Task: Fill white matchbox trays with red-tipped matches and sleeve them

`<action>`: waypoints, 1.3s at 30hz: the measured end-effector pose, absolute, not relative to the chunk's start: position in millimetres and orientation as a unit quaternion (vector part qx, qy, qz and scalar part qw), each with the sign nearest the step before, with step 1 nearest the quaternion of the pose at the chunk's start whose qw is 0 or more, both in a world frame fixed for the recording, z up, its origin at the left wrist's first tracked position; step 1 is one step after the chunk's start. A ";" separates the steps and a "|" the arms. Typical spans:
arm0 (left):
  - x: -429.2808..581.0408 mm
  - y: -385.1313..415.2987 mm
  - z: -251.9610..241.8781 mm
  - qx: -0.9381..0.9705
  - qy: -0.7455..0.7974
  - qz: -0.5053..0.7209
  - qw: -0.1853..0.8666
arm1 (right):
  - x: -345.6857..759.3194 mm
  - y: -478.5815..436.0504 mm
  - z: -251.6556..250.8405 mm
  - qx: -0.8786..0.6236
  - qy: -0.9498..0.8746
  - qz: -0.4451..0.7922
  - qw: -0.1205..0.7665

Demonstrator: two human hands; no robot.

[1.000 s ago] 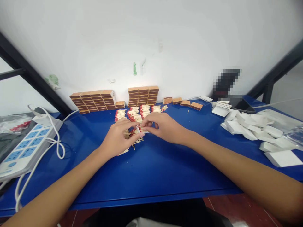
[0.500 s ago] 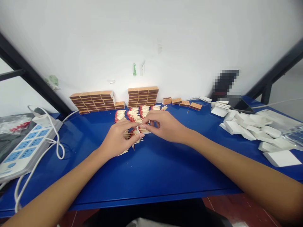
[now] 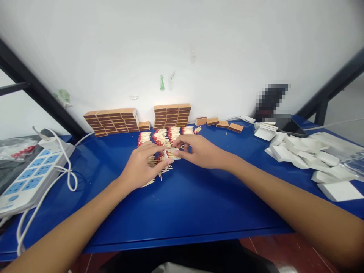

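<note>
A small white matchbox tray [image 3: 170,155] with red-tipped matches in it is between my two hands over the blue table. My left hand [image 3: 143,163] grips the tray's left end, thumb at the near side and fingers behind. At the tray's right end, my right hand [image 3: 196,151] is closed, with its thumb and index finger on the tray; part of the tray is hidden beneath them. Rows of loose matches [image 3: 160,137] lie just beyond the hands. More matches [image 3: 165,167] spread beneath and beside my left hand.
Filled-looking matchboxes are stacked against the wall in a left stack [image 3: 113,122] and a middle stack [image 3: 172,115]. Several single matchboxes [image 3: 222,124] lie to their right. White empty trays [image 3: 301,151] are heaped at right. A power strip [image 3: 34,174] with cables stands at left.
My right hand's fingertips have shifted slightly right from the tray's left part, so more of the tray and its matches show. My left hand stays in place.
</note>
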State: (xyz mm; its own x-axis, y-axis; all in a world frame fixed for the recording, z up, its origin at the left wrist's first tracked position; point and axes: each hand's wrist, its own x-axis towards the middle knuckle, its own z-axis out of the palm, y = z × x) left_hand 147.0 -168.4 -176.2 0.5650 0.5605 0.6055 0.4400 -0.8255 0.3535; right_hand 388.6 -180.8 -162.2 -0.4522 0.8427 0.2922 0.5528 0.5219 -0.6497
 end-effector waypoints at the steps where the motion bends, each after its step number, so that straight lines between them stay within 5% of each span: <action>1: 147.1 -168.6 -175.9 0.880 0.284 0.371 0.081 | 388.9 -180.8 -162.8 -0.428 -0.818 0.244 0.299; 18: 146.6 -167.5 -177.9 0.877 0.296 0.371 0.072 | 390.3 -172.7 -163.4 -0.417 -0.769 0.341 0.345; 39: 146.6 -166.8 -179.2 0.884 0.289 0.357 0.084 | 390.4 -174.1 -163.7 -0.444 -0.796 0.257 0.321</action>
